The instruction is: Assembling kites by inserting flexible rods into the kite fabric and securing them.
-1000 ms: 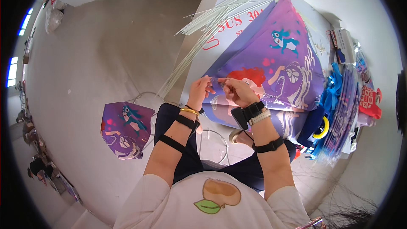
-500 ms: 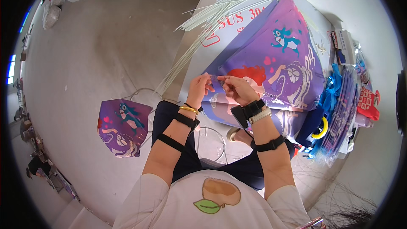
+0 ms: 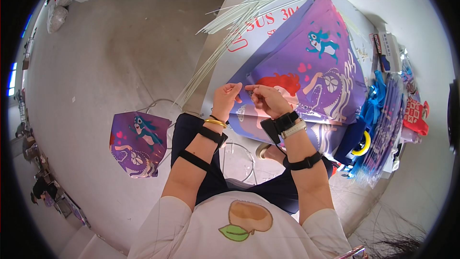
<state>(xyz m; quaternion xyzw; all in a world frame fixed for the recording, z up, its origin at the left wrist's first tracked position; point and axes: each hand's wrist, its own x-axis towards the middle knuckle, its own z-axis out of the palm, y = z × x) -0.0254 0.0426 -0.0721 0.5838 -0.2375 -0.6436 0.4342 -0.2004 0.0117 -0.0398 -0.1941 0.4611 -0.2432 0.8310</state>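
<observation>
Two bare hands nearly meet over the left part of a purple cartoon-print sheet

Biggest first: bare grey floor (image 3: 100, 67), left and centre. White work surface (image 3: 227, 62) with red print, upper right. On it, the purple cartoon-print sheet (image 3: 321, 79), pointed end away from the person, layered edges at the tip, red-haired figure and blue animal printed on it. Person wears a white T-shirt (image 3: 196, 232) with a fruit graphic, dark trousers (image 3: 191, 136). Second purple print piece (image 3: 140, 145) left of the knees, well apart from the sheet; what bears it, cannot tell. Loose bundle of thin whitish rods (image 3: 249, 10) lies left of the sheet's tip, some jutting past the surface edge. Right of the sheet: shiny purple-patterned flat pack (image 3: 385, 124), blue material (image 3: 373, 103), small box (image 3: 387, 50), red item (image 3: 416, 121).

Left hand (image 3: 225, 103): thumb and index tips look pressed together. Right hand (image 3: 271, 102): index points at the left fingertips, other fingers curled, tips just beside. Anything pinched in either: too small to tell.

Smallest: yellow ring (image 3: 367, 140), black wrist device (image 3: 286, 122) on the right wrist, gold bangle (image 3: 214, 122) on the left.
</observation>
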